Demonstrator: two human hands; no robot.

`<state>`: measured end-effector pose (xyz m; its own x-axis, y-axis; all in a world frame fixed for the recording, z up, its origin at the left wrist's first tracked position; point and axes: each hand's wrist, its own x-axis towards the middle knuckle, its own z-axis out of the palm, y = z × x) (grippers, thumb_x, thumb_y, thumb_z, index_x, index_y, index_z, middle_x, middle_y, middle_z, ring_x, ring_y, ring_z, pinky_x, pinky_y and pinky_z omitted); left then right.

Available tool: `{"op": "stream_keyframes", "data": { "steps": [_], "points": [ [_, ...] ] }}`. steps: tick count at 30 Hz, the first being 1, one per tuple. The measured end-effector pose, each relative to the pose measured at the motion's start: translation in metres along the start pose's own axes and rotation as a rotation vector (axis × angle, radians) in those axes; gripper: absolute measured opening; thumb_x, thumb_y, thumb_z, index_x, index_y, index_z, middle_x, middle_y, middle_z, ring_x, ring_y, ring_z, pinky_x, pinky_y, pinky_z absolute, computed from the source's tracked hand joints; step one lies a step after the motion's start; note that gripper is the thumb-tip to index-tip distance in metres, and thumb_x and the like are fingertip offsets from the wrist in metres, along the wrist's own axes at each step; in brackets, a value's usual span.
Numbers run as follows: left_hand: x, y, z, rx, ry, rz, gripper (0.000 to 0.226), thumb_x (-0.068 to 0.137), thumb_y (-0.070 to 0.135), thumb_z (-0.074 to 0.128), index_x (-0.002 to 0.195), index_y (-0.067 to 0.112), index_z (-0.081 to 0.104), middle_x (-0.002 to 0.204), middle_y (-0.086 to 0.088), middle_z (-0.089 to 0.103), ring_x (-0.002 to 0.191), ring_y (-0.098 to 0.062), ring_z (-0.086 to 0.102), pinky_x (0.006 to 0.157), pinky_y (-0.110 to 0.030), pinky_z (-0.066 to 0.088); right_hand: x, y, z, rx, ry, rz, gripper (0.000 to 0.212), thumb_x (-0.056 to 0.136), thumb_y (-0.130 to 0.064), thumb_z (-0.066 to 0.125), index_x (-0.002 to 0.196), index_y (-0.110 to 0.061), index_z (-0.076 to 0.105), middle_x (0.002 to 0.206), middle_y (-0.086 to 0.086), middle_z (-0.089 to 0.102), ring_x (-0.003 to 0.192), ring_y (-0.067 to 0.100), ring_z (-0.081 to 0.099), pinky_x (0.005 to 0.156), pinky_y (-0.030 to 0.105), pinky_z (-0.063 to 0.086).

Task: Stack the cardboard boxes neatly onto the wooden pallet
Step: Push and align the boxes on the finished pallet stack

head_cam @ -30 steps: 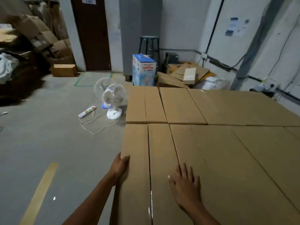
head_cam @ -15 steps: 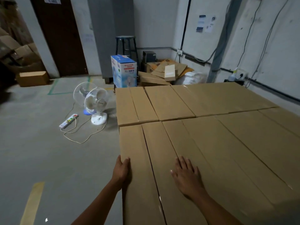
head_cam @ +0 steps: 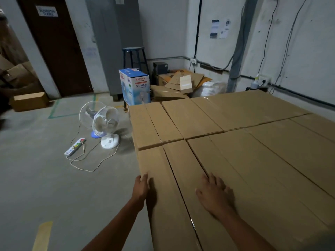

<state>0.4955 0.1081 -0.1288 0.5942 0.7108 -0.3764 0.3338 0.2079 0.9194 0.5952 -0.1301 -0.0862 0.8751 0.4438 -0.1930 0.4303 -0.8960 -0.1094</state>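
Note:
Several brown cardboard boxes lie packed side by side in a flat layer that fills the right half of the view. The nearest box [head_cam: 174, 192] has a taped seam down its top. My left hand [head_cam: 141, 187] grips its left edge, thumb on top and fingers down the side. My right hand [head_cam: 215, 194] lies flat, fingers spread, on the top of the same box near the joint with the box to its right [head_cam: 262, 178]. A back row of boxes [head_cam: 190, 116] sits behind. The wooden pallet is hidden under the boxes.
A white table fan [head_cam: 104, 124] and a power strip [head_cam: 75, 147] with a loose cord lie on the concrete floor to the left. A blue fan carton [head_cam: 135, 86], a stool [head_cam: 134, 58] and flattened cardboard [head_cam: 183, 82] stand behind. A small box [head_cam: 30, 101] sits by the door.
The camera has turned to the right and tilted up, showing more of the back wall. Both hands stay on the near box in much the same places.

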Motion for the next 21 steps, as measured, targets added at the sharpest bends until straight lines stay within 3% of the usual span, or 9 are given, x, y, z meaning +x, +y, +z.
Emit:
{"op": "stream_keyframes", "data": {
  "steps": [6,9,13,17,21],
  "points": [
    [0.125,0.040,-0.016,-0.052,-0.014,0.021,0.056,0.105,0.049,0.036,0.139,0.006,0.049,0.137,-0.016,0.055,0.123,-0.034,0.052,0.098,-0.045,0.046,0.056,-0.096,-0.013,0.056,0.109,-0.010,0.068,0.102,-0.051,0.037,0.160,-0.024,0.016,0.169,0.008,0.004,0.155,0.031,-0.003,0.120,0.063,0.009],
    [0.194,0.064,-0.018,-0.122,0.010,-0.027,0.057,0.105,0.047,0.040,0.144,0.005,0.044,0.138,-0.015,0.052,0.124,-0.033,0.050,0.098,-0.043,0.042,0.096,-0.152,-0.012,0.101,0.125,0.066,0.069,0.101,-0.055,0.037,0.160,-0.027,0.015,0.169,0.007,0.001,0.155,0.034,-0.005,0.120,0.065,0.005],
    [0.248,0.090,-0.014,-0.158,-0.024,-0.113,0.066,0.101,0.046,0.052,0.151,0.008,0.033,0.148,-0.015,0.044,0.135,-0.037,0.043,0.112,-0.052,0.038,0.129,-0.206,-0.005,0.157,0.123,0.198,0.071,0.100,-0.056,0.038,0.160,-0.028,0.014,0.169,0.007,-0.003,0.154,0.035,-0.010,0.117,0.070,0.001],
    [0.268,0.092,-0.005,-0.072,-0.134,-0.108,0.069,0.102,0.032,0.055,0.156,0.007,0.021,0.143,-0.017,0.046,0.118,-0.034,0.051,0.090,-0.044,0.049,0.134,-0.224,0.017,0.138,0.089,0.308,0.070,0.100,-0.058,0.028,0.160,-0.025,0.012,0.169,0.009,-0.001,0.154,0.036,-0.008,0.117,0.069,0.002],
    [0.271,0.081,0.002,0.047,-0.195,-0.090,0.081,0.099,0.040,0.058,0.158,0.009,0.013,0.157,-0.022,0.032,0.137,-0.044,0.040,0.111,-0.055,0.039,0.135,-0.228,0.037,0.104,0.146,0.337,0.077,0.095,-0.063,0.010,0.159,-0.023,0.023,0.168,0.010,0.011,0.155,0.037,0.005,0.115,0.067,0.001]
  ]
}}
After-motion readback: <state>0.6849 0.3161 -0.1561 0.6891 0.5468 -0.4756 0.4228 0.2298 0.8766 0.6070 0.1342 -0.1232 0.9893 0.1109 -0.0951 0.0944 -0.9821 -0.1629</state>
